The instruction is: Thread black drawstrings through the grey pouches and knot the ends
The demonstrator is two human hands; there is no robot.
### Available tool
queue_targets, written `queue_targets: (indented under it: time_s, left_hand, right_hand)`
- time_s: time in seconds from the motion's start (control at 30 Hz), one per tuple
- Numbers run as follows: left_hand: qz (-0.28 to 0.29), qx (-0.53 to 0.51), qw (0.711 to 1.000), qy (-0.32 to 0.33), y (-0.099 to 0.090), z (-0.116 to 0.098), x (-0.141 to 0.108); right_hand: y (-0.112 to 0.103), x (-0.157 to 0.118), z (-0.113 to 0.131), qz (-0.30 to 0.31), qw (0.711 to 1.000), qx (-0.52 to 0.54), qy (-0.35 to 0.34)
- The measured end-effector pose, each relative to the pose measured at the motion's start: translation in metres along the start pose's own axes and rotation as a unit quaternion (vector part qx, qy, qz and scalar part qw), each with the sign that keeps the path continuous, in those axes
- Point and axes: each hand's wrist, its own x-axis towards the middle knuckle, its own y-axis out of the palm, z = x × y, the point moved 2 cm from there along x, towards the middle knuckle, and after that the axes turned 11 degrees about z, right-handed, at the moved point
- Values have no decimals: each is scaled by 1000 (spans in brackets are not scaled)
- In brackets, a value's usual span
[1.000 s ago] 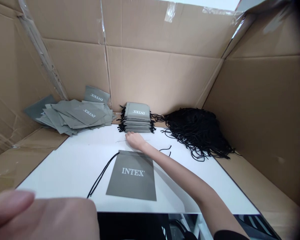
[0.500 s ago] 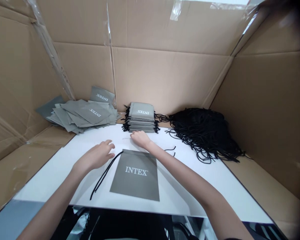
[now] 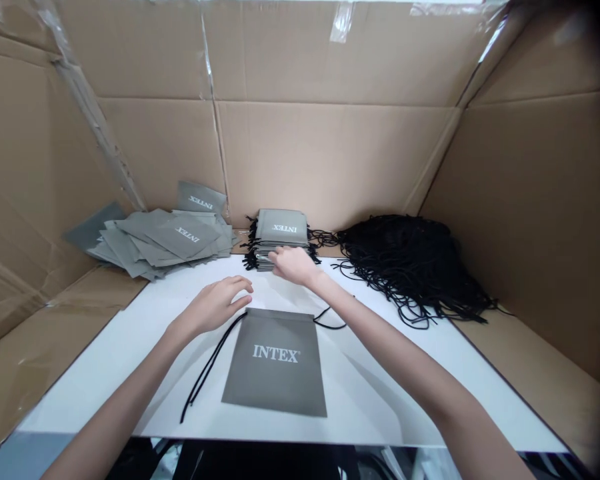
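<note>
1. The left hand (image 3: 220, 303) has its fingers gently bent and the thumb set apart, with a gap between; it is near the flat bag's upper left corner
2. The right hand (image 3: 294, 265) has its fingers curled narrowly together, in front of the stack of folded bags (image 3: 283, 227); whether it grips anything I cannot tell
3. The flat grey bag (image 3: 275, 387) lies on the white table (image 3: 105, 380) between the forearms, its INTEX print upright to the wearer
4. Black cord (image 3: 206, 373) trails from its upper left corner, and a cord loop (image 3: 330, 327) from the upper right
5. Loose grey bags (image 3: 165, 233) lie back left, a black cord heap (image 3: 405, 267) back right
</note>
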Motion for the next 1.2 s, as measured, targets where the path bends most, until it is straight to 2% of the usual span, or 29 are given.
queue_targets:
  time_s: [0.13,0.17,0.2,0.3,0.37,0.47,0.57,0.67,0.8,1.0,1.2]
  left_hand:
    - [46,18,995,85,11,-26,24]
    - [48,37,992,110,17,-34,33]
    - [49,49,989,131,24,-42,41]
    - [53,55,981,177,46,-64,67]
    - [50,50,978,195,61,-74,81]
    - [35,28,978,202,76,-81,95]
    - [22,-9,978,205,85,-80,101]
    - [12,-51,977,207,91,-74,102]
    - [1,-102,974,202,98,-67,102]
    - [3,-173,964,200,100,-65,101]
    - [-7,-257,952,164,104,-55,109]
  right_hand:
    - [-30,-47,-37,-66,994,67,46]
    - [-33,-59,-43,-78,990,111,35]
    - [-34,-71,-47,-96,975,200,8]
    - [-21,-99,-53,-114,913,390,-33]
    - [-4,-112,-55,-107,897,429,-3]
    - [21,-125,-60,-112,901,414,59]
    - [39,-132,-70,-96,902,413,80]
    - [54,-135,-77,-35,906,416,68]
    - [68,-137,-75,48,911,407,40]
    - [74,-140,-72,58,921,379,66]
    - [59,-153,-76,83,918,379,75]
